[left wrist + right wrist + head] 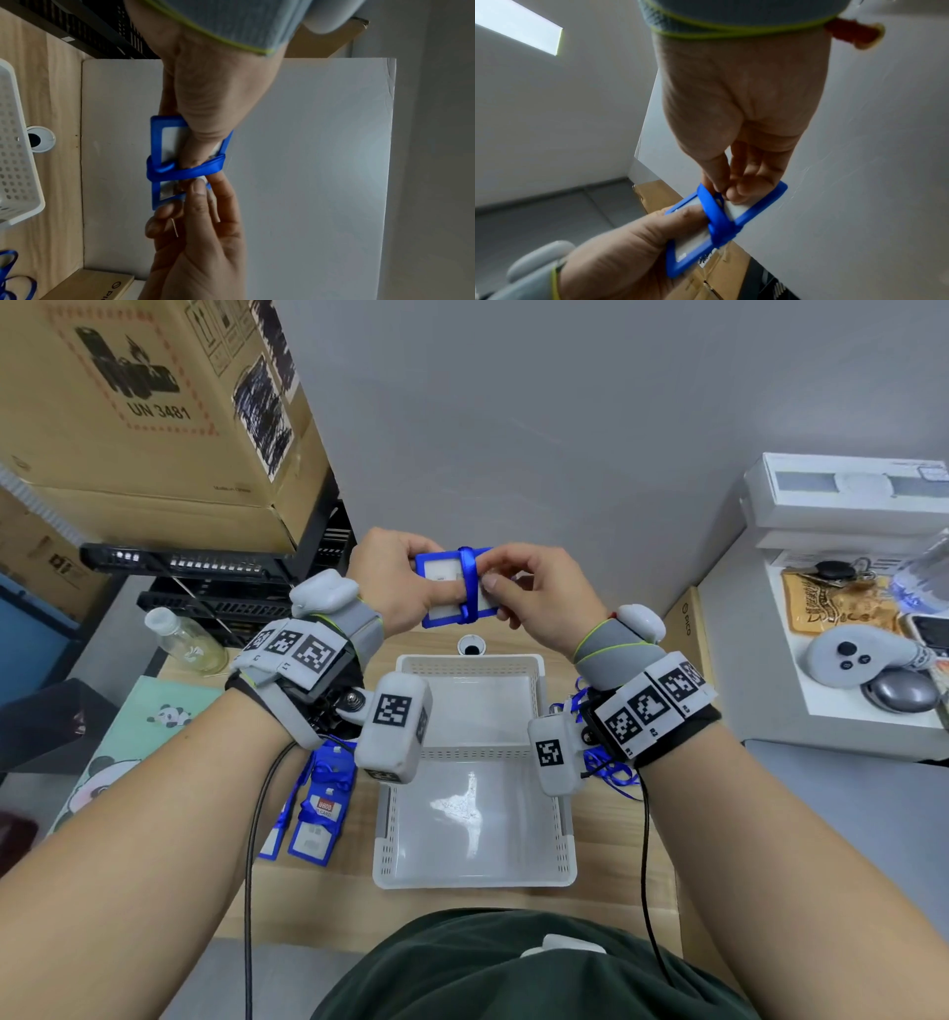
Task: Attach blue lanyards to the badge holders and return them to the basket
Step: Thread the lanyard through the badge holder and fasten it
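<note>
Both hands hold one blue badge holder [445, 590] in the air above the far end of the white basket [475, 880]. A blue lanyard [468, 585] is wound in a band around the holder's middle. My left hand [436, 595] grips the holder's left half, thumb on its clear face [169, 142]. At the band [713, 211], thumb and forefinger of my right hand [493, 581] pinch the lanyard against the holder's right half [765, 203]. The basket holds nothing. More blue badge holders [321, 809] lie left of it, and loose blue lanyards [611, 770] lie to its right.
A cardboard box [149, 403] sits on black crates [215, 577] at the far left, with a plastic bottle [185, 639] and a panda mat [128, 752] nearer. White boxes holding a controller [862, 654] and keys stand at the right. A grey wall panel [295, 162] stands behind the hands.
</note>
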A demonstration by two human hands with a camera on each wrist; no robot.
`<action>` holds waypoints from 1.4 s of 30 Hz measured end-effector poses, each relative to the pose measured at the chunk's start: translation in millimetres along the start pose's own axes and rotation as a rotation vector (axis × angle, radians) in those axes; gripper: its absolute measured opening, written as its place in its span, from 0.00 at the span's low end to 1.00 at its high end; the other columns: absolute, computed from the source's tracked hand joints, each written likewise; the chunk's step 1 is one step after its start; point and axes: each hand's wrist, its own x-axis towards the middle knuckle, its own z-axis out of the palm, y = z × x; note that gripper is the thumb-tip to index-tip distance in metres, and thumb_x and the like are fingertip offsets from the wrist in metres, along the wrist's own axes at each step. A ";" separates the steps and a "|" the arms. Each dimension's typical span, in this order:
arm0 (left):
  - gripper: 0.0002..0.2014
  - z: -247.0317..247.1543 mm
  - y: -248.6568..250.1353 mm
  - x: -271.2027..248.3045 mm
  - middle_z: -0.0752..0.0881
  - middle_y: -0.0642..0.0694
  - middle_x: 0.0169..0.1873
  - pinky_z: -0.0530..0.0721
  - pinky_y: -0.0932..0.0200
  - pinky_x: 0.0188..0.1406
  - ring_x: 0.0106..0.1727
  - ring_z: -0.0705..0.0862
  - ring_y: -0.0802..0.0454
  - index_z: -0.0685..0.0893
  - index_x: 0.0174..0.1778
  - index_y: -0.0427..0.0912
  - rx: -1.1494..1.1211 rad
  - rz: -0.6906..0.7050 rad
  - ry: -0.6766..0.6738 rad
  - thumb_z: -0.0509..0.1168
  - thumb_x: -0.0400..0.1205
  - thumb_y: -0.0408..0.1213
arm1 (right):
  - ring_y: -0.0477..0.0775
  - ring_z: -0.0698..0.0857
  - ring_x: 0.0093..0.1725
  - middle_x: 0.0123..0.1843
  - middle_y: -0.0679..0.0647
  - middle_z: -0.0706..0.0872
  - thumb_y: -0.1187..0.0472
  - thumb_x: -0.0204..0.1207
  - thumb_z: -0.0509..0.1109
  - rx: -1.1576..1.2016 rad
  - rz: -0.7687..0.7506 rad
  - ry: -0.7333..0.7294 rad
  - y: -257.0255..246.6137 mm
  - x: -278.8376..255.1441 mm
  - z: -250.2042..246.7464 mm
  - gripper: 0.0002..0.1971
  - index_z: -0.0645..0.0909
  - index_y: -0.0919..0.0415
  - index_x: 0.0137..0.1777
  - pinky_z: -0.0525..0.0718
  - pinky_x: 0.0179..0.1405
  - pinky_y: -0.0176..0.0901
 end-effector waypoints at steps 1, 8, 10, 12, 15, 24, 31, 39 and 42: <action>0.12 0.7 0.0 -0.1 0.88 0.49 0.31 0.86 0.54 0.34 0.32 0.84 0.52 0.89 0.36 0.48 -0.009 0.003 -0.007 0.83 0.64 0.46 | 0.49 0.80 0.28 0.34 0.46 0.83 0.64 0.76 0.71 -0.042 -0.005 0.030 0.3 0.2 -0.4 0.07 0.87 0.52 0.48 0.81 0.36 0.42; 0.10 4.5 1.4 -1.1 0.89 0.48 0.34 0.90 0.49 0.43 0.35 0.87 0.52 0.89 0.42 0.46 -0.090 -0.002 -0.066 0.81 0.68 0.41 | 0.35 0.75 0.26 0.32 0.45 0.84 0.60 0.72 0.76 -0.201 -0.030 0.160 -2.1 3.5 -4.5 0.03 0.85 0.53 0.42 0.75 0.35 0.31; 0.09 4.8 1.8 -1.3 0.89 0.48 0.35 0.90 0.50 0.45 0.39 0.88 0.49 0.87 0.41 0.49 -0.108 -0.002 -0.067 0.80 0.70 0.40 | 0.37 0.76 0.27 0.34 0.46 0.85 0.60 0.72 0.75 -0.241 -0.043 0.160 -2.2 4.1 -4.3 0.02 0.85 0.54 0.42 0.74 0.36 0.31; 0.09 4.4 1.4 -1.6 0.89 0.48 0.36 0.89 0.52 0.44 0.40 0.88 0.49 0.86 0.40 0.51 -0.134 -0.010 -0.081 0.79 0.71 0.40 | 0.41 0.76 0.32 0.37 0.48 0.84 0.62 0.73 0.74 -0.290 -0.071 0.163 -1.8 4.4 -2.7 0.01 0.85 0.58 0.42 0.70 0.37 0.35; 0.09 4.2 -0.8 -0.6 0.88 0.49 0.36 0.87 0.57 0.40 0.37 0.86 0.53 0.87 0.44 0.47 -0.160 -0.030 -0.134 0.79 0.72 0.40 | 0.49 0.74 0.40 0.40 0.49 0.79 0.64 0.76 0.71 -0.362 -0.098 0.161 1.0 4.6 0.0 0.02 0.82 0.61 0.42 0.64 0.38 0.37; 0.09 -1.7 -0.6 0.0 0.88 0.46 0.38 0.83 0.64 0.35 0.35 0.85 0.55 0.87 0.50 0.42 -0.080 -0.024 -0.308 0.75 0.76 0.38 | 0.52 0.72 0.46 0.46 0.49 0.75 0.65 0.78 0.68 -0.384 -0.122 0.179 8.9 7.0 -0.6 0.02 0.81 0.63 0.44 0.64 0.42 0.41; 0.06 5.2 2.4 -3.3 0.84 0.49 0.34 0.76 0.65 0.29 0.31 0.79 0.56 0.83 0.48 0.42 0.139 0.042 -0.353 0.72 0.79 0.40 | 0.54 0.76 0.37 0.34 0.50 0.82 0.63 0.79 0.68 -0.413 -0.062 0.103 7.4 4.6 0.1 0.02 0.80 0.62 0.46 0.70 0.38 0.46; 0.06 19.7 -10.5 -13.3 0.87 0.40 0.43 0.89 0.54 0.40 0.44 0.87 0.43 0.83 0.50 0.39 -0.165 -0.109 -0.321 0.63 0.81 0.29 | 0.47 0.83 0.43 0.46 0.44 0.85 0.54 0.77 0.72 -0.152 0.062 0.174 18.7 1.2 0.3 0.11 0.79 0.56 0.55 0.79 0.46 0.37; 0.05 26.2 -23.2 -16.2 0.86 0.40 0.45 0.87 0.57 0.37 0.45 0.88 0.46 0.81 0.51 0.36 -0.371 -0.172 -0.264 0.63 0.81 0.27 | 0.51 0.87 0.47 0.52 0.46 0.85 0.44 0.76 0.71 0.079 0.214 0.207 26.9 -3.4 4.3 0.19 0.74 0.52 0.62 0.86 0.51 0.49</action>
